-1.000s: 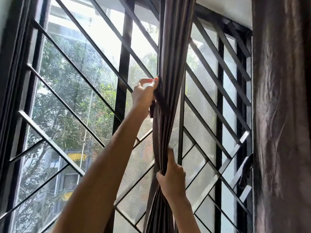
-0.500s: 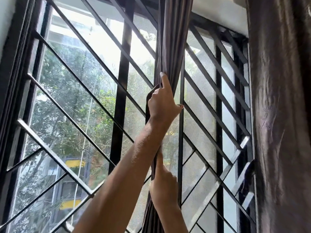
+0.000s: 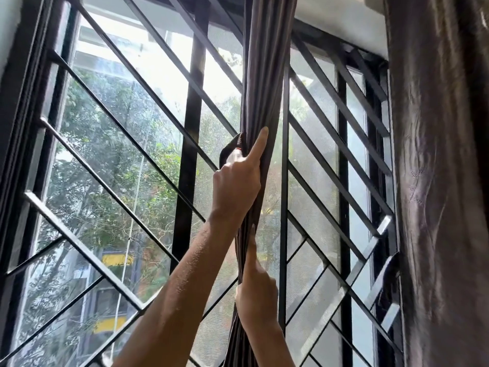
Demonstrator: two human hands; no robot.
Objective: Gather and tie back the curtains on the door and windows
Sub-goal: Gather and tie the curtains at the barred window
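Note:
A dark grey curtain (image 3: 267, 75) hangs gathered into a narrow bundle in the middle of the window. My left hand (image 3: 236, 189) is raised against the bundle, its lower fingers curled round a dark tie-back band (image 3: 227, 152) that loops out on the bundle's left side. The index finger points straight up along the folds. Lower down, my right hand (image 3: 258, 298) grips the gathered curtain with the thumb pointing up. Where the band runs behind the bundle is hidden.
A second curtain (image 3: 444, 181) of the same cloth hangs ungathered along the right edge, with a dark strap (image 3: 389, 274) beside it. Black diagonal grille bars (image 3: 84, 250) and a vertical frame post (image 3: 190, 128) stand close behind the bundle. Trees and a building show outside.
My left hand came from the bundle's left side round to its front, bringing the band with it. My right hand kept its grip lower on the curtain.

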